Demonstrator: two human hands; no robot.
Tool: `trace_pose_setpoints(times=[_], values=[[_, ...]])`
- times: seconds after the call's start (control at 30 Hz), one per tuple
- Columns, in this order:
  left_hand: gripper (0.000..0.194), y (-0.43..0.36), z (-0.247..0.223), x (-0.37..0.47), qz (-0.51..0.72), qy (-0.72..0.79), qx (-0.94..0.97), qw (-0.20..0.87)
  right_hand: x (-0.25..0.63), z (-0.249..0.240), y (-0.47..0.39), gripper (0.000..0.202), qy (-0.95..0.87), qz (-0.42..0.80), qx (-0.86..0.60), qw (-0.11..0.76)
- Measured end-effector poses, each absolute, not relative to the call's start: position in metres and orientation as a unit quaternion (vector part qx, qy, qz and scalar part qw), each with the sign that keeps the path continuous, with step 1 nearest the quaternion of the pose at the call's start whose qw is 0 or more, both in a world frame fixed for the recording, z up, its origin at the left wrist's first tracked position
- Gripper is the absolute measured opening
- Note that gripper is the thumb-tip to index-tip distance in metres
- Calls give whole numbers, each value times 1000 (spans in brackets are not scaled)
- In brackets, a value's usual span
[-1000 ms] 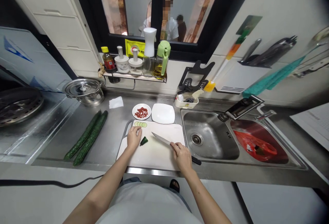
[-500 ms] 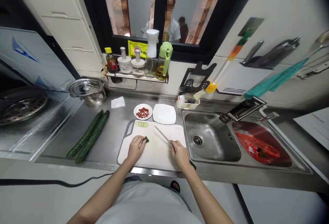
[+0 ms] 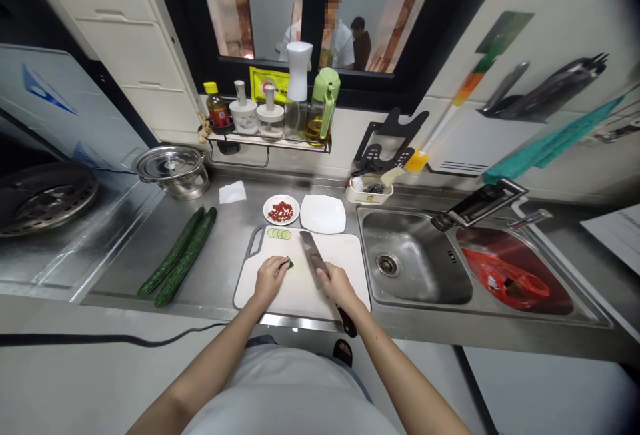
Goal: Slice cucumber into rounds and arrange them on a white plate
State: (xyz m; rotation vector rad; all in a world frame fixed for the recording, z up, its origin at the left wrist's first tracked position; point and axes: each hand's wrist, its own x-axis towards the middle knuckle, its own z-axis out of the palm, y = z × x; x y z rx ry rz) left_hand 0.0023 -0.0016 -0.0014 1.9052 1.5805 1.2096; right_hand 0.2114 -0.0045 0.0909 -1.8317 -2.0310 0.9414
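Note:
On the white cutting board [image 3: 310,302], my left hand [image 3: 271,278] is closed on a short dark green cucumber piece [image 3: 291,262] that shows at its fingertips. My right hand [image 3: 339,286] grips a knife [image 3: 312,252] near the back of its blade, with the dark handle running under the hand toward me. The blade is turned with its broad side up and points away from me. Several thin cucumber slices [image 3: 279,234] overlap at the board's far left part. Behind the board are a plate of red chopped pieces [image 3: 281,210] and a bare white plate [image 3: 323,214].
Two whole cucumbers [image 3: 185,260] lie left of the board, near a lidded steel pot [image 3: 174,172] and a white tissue [image 3: 233,192]. To the right is a double sink [image 3: 417,258] with a red bag [image 3: 507,280]. A shelf [image 3: 270,141] holds bottles and jars.
The knife has turned from edge-on to showing its broad side, and my right hand has shifted slightly left. My left hand still holds the cucumber piece. The whole view has shifted a little.

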Motion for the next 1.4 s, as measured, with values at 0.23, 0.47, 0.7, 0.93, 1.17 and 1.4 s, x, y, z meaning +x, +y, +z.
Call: trace_pose_setpoints(times=[0.23,0.47,0.7,0.93,1.17,1.4], values=[[22,0,-6,0,427,548,694,188,194,95,-8,25,-734,272,-620,50],[23,-1,-5,1,412,548,703,186,174,113,-11,24,-761,232,-604,-49],[22,-2,0,2,418,542,705,187,167,115,-14,28,-760,222,-607,-69],[22,-1,-2,2,410,546,706,187,167,114,-17,27,-764,228,-600,-70],[22,-1,-1,2,415,545,705,182,166,115,-17,28,-762,221,-602,-83],[22,-1,-1,2,414,545,706,182,166,115,-17,30,-770,213,-595,-83]])
